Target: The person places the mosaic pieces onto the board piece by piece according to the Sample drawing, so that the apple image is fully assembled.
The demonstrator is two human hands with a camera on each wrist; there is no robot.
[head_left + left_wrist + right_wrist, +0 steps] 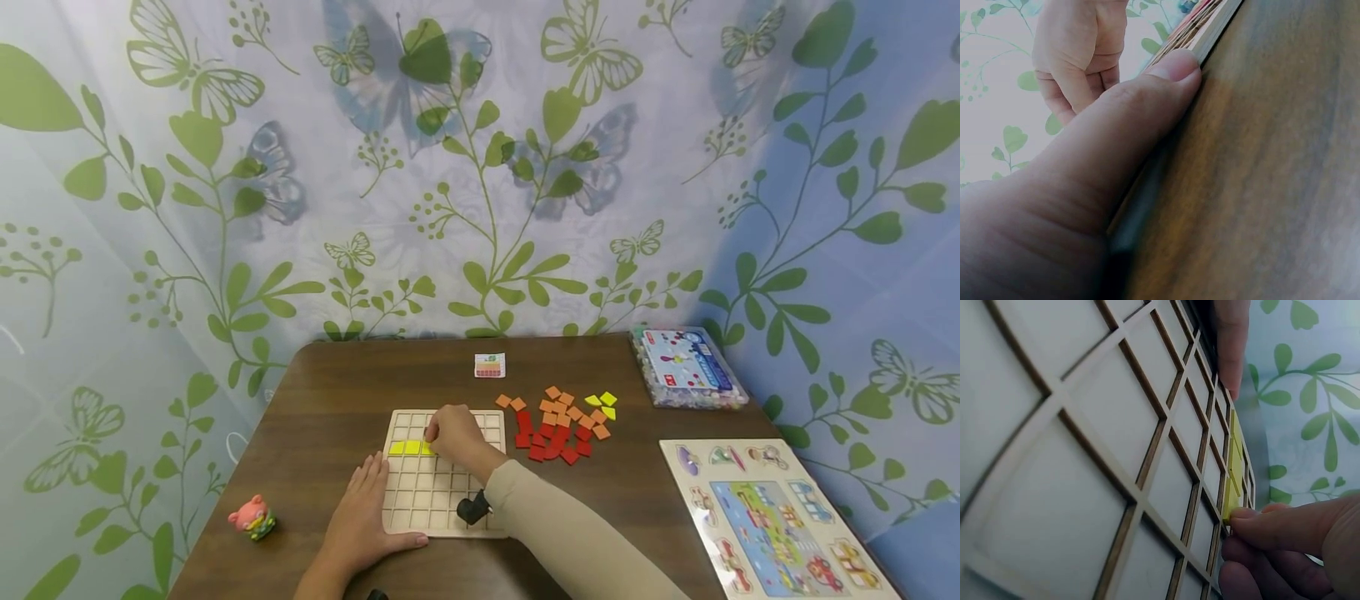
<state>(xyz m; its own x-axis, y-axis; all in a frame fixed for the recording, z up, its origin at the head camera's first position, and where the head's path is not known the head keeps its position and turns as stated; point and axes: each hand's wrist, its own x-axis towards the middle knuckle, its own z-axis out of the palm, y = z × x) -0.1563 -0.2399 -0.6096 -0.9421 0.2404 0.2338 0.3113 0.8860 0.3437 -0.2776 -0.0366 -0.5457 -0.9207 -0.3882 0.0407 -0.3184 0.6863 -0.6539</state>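
Note:
A pale wooden grid board [422, 504] lies on the brown table. Yellow square tiles [406, 447] sit side by side in one of its upper rows, starting at the left edge. My right hand [461, 437] pinches the rightmost yellow tile [1230, 509] between thumb and fingers, down at its cell; the fingers partly cover it in the head view. Flat along the board's left side rests my left hand [362, 512], its fingers straight. The left thumb [1175, 65] touches the board's near edge.
Right of the board lie loose red tiles [553, 440], orange tiles [556, 407] and several yellow ones [609, 398]. A small picture card [490, 365] is behind it. Farther right are a box [688, 367] and a picture puzzle [780, 517]; a pink figurine [253, 517] stands left.

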